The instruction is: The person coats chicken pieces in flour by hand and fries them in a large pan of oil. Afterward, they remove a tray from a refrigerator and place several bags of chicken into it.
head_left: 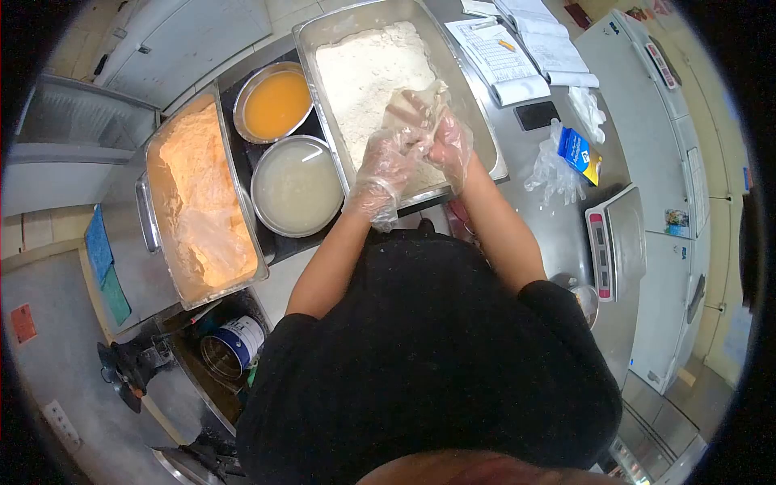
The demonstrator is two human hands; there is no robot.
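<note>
Working over the flour tray (477, 121), your gloved left hand (386, 166) and right hand (443, 137) meet near its 6 o'clock rim, fingers curled together around a pale floured piece (416, 105); the grip is loose, not clenched. Open flour lies toward 12 o'clock. At 9 o'clock sit a round bowl of cloudy liquid (297, 186), a bowl of orange liquid (275, 103) and a long pan of orange coated pieces (202, 194). On the steel counter (558, 234), at 3 o'clock, stands a scale (616, 241).

Shiny metal tray (473, 105), matt powdery flour (368, 69); thin clear crinkled plastic glove on left hand (386, 166); brushed steel counter (558, 226).
</note>
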